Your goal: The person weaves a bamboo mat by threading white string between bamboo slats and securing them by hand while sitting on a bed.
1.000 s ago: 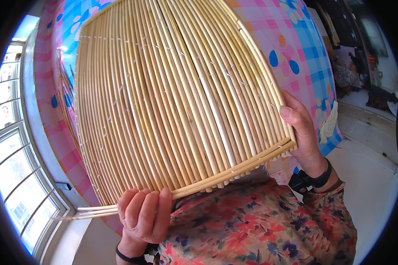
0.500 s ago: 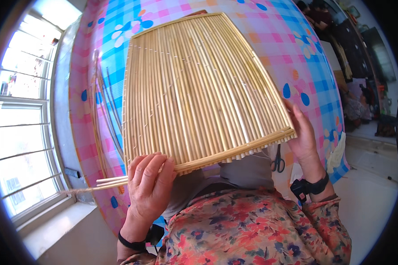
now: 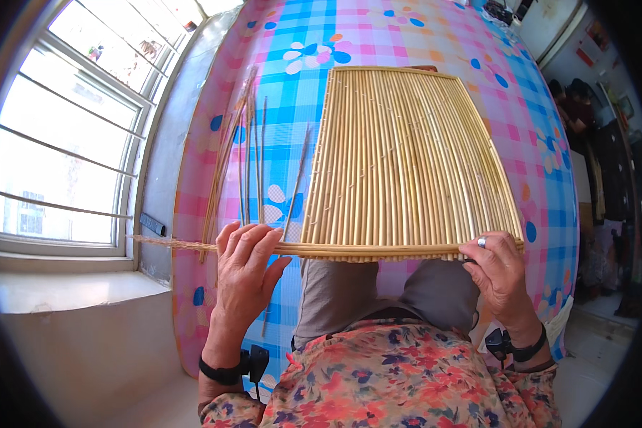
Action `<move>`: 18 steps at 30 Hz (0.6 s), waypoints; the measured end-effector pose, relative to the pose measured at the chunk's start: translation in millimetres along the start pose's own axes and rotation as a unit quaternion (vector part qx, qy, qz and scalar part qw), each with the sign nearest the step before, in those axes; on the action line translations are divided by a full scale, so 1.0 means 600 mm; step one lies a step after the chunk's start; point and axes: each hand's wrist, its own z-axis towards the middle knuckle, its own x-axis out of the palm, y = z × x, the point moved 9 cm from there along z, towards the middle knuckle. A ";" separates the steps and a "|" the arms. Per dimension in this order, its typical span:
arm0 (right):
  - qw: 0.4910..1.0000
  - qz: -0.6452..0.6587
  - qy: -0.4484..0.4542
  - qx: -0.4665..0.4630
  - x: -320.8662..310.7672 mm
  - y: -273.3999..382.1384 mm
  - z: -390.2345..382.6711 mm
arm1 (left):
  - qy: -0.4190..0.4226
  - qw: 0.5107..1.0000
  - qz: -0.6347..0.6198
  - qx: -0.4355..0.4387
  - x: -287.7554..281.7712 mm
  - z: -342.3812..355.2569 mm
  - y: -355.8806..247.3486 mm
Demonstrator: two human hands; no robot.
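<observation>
A panel of pale straw-like stalks (image 3: pixel 406 164), laid side by side and stitched with light thread, rests in front of me with its near edge by my lap. Along that edge runs a bundle of long stalks (image 3: pixel 378 250), reaching out past the panel's left side and ending in a frayed, feathery tip (image 3: pixel 167 243). My left hand (image 3: pixel 246 267) is closed around this bundle, left of the panel. At the near right corner, my right hand (image 3: pixel 498 267) pinches the edge, its thumb hidden partly underneath.
Several loose thin stalks (image 3: pixel 246 164) lie left of the panel on a plaid, flower-printed sheet (image 3: pixel 285 93). A barred window (image 3: pixel 64 157) with a sill is at the left. Another person (image 3: pixel 578 103) is at the far right beside dark furniture.
The panel has been lowered and levelled, its near edge now straight across. My right hand has shifted from the panel's right side to its near corner. The view has turned too.
</observation>
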 end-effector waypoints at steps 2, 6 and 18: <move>1.000 -0.018 0.004 0.005 0.012 0.000 0.014 | -0.003 1.000 0.008 -0.006 0.003 -0.007 0.013; 0.999 -0.009 0.045 0.004 0.031 0.001 0.036 | 0.001 1.000 0.019 0.003 0.003 -0.012 0.017; 0.989 0.037 0.102 0.102 0.043 -0.017 0.058 | -0.179 0.984 0.015 -0.002 -0.037 -0.069 0.009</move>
